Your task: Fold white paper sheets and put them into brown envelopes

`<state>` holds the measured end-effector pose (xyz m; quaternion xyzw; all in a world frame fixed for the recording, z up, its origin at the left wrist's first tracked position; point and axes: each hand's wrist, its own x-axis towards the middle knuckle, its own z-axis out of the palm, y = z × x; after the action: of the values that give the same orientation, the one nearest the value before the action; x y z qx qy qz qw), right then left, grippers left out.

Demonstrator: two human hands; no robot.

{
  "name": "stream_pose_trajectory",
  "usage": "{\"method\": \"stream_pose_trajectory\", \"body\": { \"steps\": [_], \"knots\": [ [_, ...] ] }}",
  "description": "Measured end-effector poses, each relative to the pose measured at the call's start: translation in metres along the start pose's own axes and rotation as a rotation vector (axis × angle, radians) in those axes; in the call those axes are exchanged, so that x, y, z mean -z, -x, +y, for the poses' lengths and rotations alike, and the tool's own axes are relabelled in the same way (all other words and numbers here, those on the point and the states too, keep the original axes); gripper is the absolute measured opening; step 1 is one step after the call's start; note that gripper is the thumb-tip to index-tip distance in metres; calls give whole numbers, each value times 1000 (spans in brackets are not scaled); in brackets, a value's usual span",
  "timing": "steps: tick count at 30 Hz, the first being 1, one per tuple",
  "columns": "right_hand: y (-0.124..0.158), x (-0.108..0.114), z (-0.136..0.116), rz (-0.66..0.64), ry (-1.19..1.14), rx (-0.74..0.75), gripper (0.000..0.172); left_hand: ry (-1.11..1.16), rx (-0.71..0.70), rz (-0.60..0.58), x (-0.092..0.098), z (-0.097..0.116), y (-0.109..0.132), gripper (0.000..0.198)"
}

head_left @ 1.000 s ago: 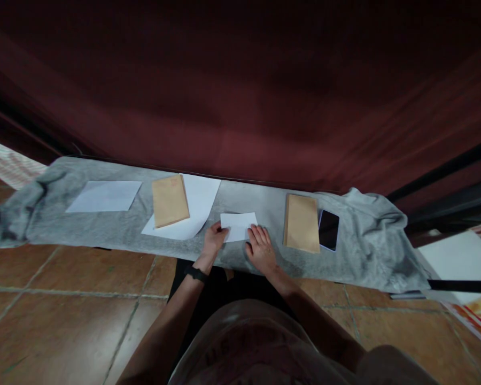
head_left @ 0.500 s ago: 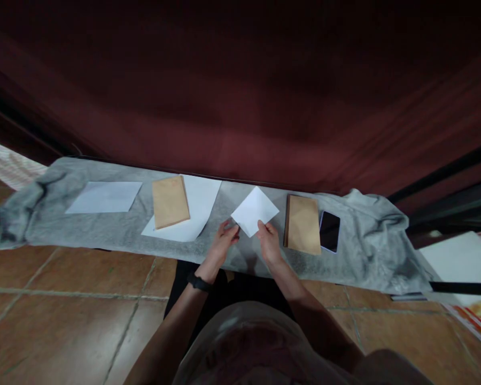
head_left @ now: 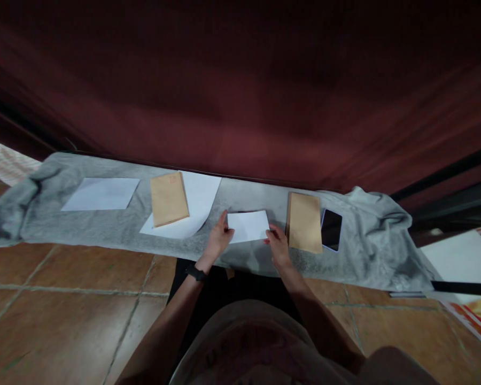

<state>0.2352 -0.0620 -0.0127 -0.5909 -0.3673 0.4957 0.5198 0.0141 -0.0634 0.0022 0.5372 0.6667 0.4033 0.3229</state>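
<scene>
Working close to the body, above a pair of dark trousers, the person seems partway through handling a small white paper. It is in both hands and not yet let go; how much handling is left, nothing here tells. The dark band on the left wrist comes just before the hands. The left hand has its grip narrowed on the paper's lower left part, thumb over the edge, a finger reaching up beside it. The right hand has its grip closed at the paper's right edge, near the lower corner, fingers bent and partly hidden. The paper lies level between them, long side across, over the grey-clothed tabletop; whether it touches the cloth, or is folded, I cannot tell.

Just beside the right hand lies a brown packet, with a phone, screen dark, next to it. To the left, a second brown packet with a faint red mark rests on a large white sheet. Another white sheet lies farther left. Beyond everything hangs a dark red curtain.
</scene>
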Motion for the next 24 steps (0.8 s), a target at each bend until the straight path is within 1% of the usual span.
{"method": "stream_pose_trajectory", "body": {
  "steps": [3, 6, 10, 13, 16, 18, 20, 22, 24],
  "knots": [
    [0, 7, 3, -36, 260, 163, 38, -58, 46, -76, -1, 1, -6, 82],
    [1, 9, 1, -43, 520, 303, 39, -153, 35, -64, -5, 3, -6, 79],
    [2, 11, -2, -66, 817, 462, 38, -221, -16, -17, -8, 1, -3, 73],
    [3, 11, -3, -90, 952, 604, 38, -289, -55, 13, -8, 0, 1, 67],
    [10, 7, -2, -184, 981, 701, 42, -408, -171, 49, -16, 4, 11, 59],
    [16, 0, 1, -283, 999, 741, 45, -450, -259, 10, -27, 9, 19, 54],
    [23, -6, 6, -356, 1050, 753, 49, -458, -330, -88, -40, 16, 28, 53],
    [28, -10, 10, -384, 1111, 745, 54, -501, -380, -179, -51, 21, 35, 55],
    [31, -11, 13, -381, 1152, 737, 60, -564, -398, -221, -56, 23, 39, 59]
  ]
}}
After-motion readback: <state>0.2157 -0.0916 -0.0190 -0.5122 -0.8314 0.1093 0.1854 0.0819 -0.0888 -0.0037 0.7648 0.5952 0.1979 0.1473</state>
